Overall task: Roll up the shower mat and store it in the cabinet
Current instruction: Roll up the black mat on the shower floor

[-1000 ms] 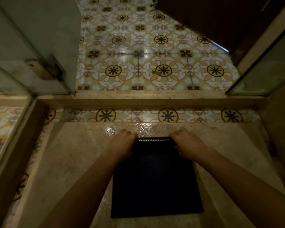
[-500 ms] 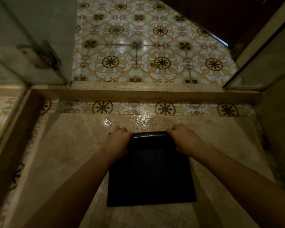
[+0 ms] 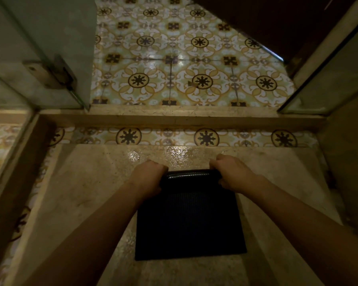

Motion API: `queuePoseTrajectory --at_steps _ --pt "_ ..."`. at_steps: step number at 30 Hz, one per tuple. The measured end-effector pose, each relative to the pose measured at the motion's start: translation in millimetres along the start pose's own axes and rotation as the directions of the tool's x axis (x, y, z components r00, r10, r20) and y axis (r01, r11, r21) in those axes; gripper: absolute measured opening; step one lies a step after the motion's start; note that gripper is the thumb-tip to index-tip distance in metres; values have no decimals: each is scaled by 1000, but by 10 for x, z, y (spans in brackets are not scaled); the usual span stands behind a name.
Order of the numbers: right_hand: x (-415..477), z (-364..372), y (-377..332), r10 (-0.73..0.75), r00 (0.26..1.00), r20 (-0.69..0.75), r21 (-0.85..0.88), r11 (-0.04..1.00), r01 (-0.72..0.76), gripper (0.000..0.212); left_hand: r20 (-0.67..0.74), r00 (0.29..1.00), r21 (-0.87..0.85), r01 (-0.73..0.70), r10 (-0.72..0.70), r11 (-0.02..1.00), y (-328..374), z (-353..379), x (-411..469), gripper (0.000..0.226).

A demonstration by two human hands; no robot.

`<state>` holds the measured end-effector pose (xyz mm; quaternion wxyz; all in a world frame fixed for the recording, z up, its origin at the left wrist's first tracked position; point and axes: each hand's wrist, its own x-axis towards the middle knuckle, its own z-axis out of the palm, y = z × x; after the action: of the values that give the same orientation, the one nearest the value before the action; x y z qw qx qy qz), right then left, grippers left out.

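Dark shower mat lies on the wet stone shower floor, near side flat, far edge curled into a short roll. Left hand curled tight over the roll's left end; right hand curled over its right end, knuckles up. Stone curb just beyond. Patterned tile floor farther out. Glass door stands far left.

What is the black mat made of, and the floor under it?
The mat looks like rubber or soft plastic: matte black, finely ribbed, bending into a shiny roll. The floor looks like beige polished stone, mottled, with wet-looking glints.
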<state>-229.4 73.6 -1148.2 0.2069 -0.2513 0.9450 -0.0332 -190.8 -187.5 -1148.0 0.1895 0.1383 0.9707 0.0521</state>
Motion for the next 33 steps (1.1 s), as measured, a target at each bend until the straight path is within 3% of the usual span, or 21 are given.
queuePoseTrajectory --at_steps 7,10,14,20,28,33 --pt "33 -154 79 13 995 98 130 991 -26 36 185 982 -176 69 -36 982 -117 -82 86 26" --pt "-8 -146 68 40 997 72 155 987 -50 35 144 988 -171 79 -55 982 -104 -83 88 23" --pt "-4 -162 43 23 996 90 134 990 -35 36 128 990 -161 79 -58 984 -57 -65 60 37" --pt "-25 -181 79 7 987 161 189 981 -38 31 275 961 -179 82 -30 980 -95 -119 100 35" --pt "-70 -88 19 -8 986 169 144 989 -16 45 232 971 -171 102 -61 980 -10 -94 86 37" --pt "-76 -58 2 39 980 196 152 986 -70 48 323 946 -101 67 -31 993 23 -141 80 34"
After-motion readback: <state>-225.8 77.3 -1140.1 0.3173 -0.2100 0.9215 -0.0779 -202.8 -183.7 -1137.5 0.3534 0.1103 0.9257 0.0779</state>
